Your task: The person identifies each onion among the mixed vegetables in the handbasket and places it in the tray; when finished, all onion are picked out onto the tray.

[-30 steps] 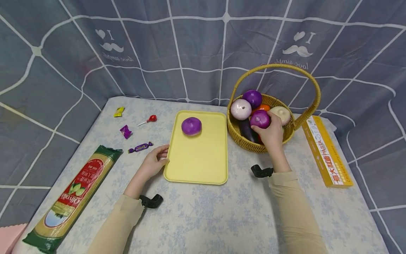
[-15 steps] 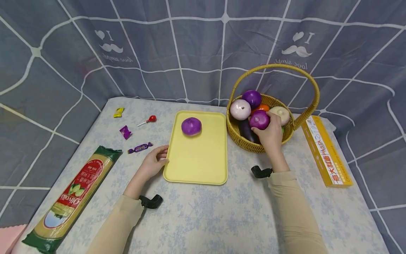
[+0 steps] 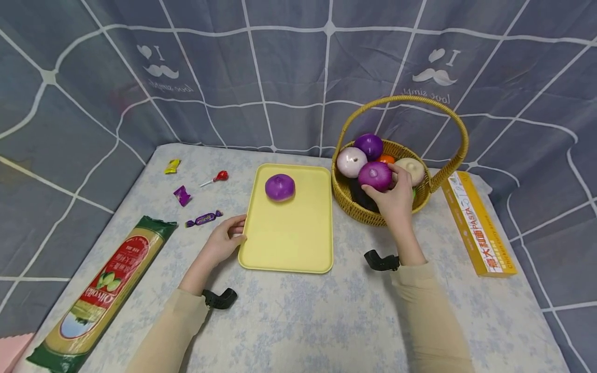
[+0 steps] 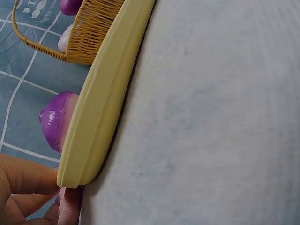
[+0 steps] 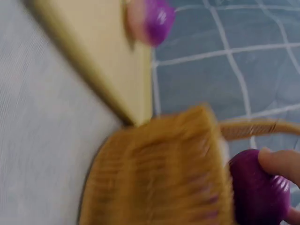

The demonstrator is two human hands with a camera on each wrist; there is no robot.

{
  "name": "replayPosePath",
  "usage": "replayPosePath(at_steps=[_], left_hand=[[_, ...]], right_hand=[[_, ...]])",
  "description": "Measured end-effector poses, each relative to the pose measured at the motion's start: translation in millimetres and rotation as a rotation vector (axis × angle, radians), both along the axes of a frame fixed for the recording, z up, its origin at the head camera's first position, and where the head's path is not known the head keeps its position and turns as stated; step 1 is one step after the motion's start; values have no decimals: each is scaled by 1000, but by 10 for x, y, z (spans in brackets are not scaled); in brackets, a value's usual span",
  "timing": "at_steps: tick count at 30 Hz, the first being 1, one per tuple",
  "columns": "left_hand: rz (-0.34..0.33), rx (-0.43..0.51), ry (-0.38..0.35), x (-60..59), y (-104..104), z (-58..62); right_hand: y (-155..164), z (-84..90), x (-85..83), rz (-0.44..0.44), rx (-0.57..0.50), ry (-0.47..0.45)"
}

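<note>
A purple onion (image 3: 375, 176) is gripped between the thumb and fingers of my right hand (image 3: 397, 199), just above the wicker basket (image 3: 356, 211). In the right wrist view, thumb and fingertips lie on the onion's (image 5: 258, 192) skin, over the blurred basket wall. My left hand (image 3: 225, 239) holds the left edge of the yellow tray (image 3: 291, 238); the left wrist view shows its fingers at the tray's rim (image 4: 96, 117). Another round purple vegetable (image 3: 280, 187), pale underneath, sits at the tray's upper left.
The basket also holds a white onion (image 3: 352, 162), a purple one (image 3: 369, 146), a cream one (image 3: 410, 172) and something dark. A pasta box (image 3: 480, 223) lies at right. At left are a spaghetti pack (image 3: 104, 295), a lollipop (image 3: 221, 176) and wrapped candies (image 3: 203, 218).
My right hand has raised the purple onion slightly and shifted it left and toward me, over the dark vegetable. My left hand stays at the tray's edge.
</note>
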State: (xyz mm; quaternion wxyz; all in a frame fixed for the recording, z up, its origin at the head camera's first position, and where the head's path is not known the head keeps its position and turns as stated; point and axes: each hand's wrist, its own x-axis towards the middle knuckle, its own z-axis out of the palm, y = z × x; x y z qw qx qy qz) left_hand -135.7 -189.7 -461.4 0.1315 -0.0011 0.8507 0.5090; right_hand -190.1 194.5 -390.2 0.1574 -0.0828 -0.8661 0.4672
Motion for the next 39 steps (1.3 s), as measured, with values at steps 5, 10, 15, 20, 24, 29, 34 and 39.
replayPosePath(at_steps=[5, 10, 15, 20, 24, 29, 34, 39], left_hand=[[-5, 1, 6, 15, 1, 0], [-3, 0, 7, 35, 6, -7], [-5, -4, 4, 38, 5, -16], [-4, -2, -2, 34, -4, 3], [-9, 0, 13, 26, 4, 14], [-13, -1, 18, 24, 25, 12], [-5, -3, 17, 20, 18, 3], [2, -10, 22, 39, 8, -3]], right_hand=[[-224, 68, 33, 61, -166, -40], [-501, 91, 48, 137, -277, -111], [-772, 26, 53, 190, -317, -135], [-1021, -124, 59, 206, -326, -165], [-1153, -253, 58, 196, -267, -183], [-1208, -386, 42, 169, -175, -176], [-1232, -475, 17, 147, -166, -177], [-1249, -543, -9, 133, -164, -191]])
